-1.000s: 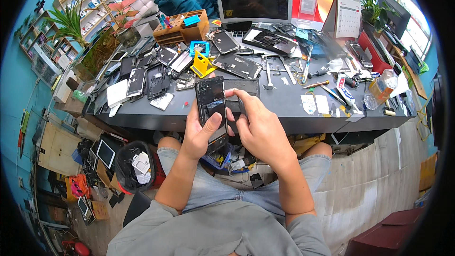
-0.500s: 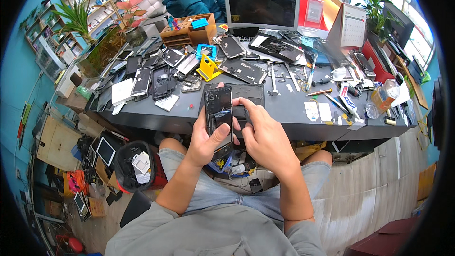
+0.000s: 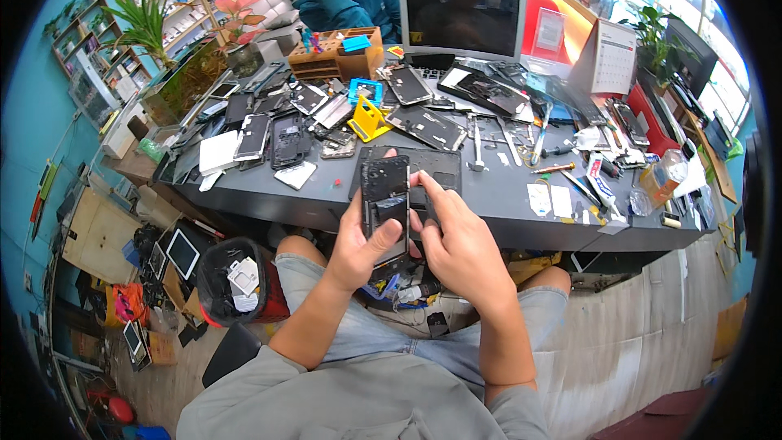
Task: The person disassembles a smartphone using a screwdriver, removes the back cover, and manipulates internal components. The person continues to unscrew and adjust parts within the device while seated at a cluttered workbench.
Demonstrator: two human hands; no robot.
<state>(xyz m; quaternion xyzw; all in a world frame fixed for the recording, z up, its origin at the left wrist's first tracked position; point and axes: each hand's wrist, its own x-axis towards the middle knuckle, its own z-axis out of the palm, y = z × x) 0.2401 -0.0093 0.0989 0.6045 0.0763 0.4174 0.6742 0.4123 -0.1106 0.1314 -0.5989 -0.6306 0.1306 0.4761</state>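
Over the front edge of the desk, my left hand (image 3: 358, 248) is closed around an opened black smartphone (image 3: 386, 187). It is held upright, with its dark inner frame exposed, and my thumb lies across its lower part. My right hand (image 3: 464, 248) is at the phone's right edge. Its index fingertip touches that edge, and the fingers are curled around a small dark piece (image 3: 423, 206), mostly hidden, whose kind I cannot make out. Behind the phone lies a dark flat pad (image 3: 444, 165) on the grey desk (image 3: 326, 210).
Phone parts, a yellow phone stand (image 3: 369, 117) and a wooden organizer (image 3: 336, 60) crowd the desk's left. A laptop (image 3: 463, 20) stands behind, with screwdrivers (image 3: 554, 169) and a calendar (image 3: 609, 57) to the right. A bin (image 3: 236, 281) is below. A person (image 3: 350, 0) sits opposite.
The whole view has shifted slightly, so the desk appears a little lower and further right. Both hands stay at the phone, which leans a little differently; the grip looks the same.
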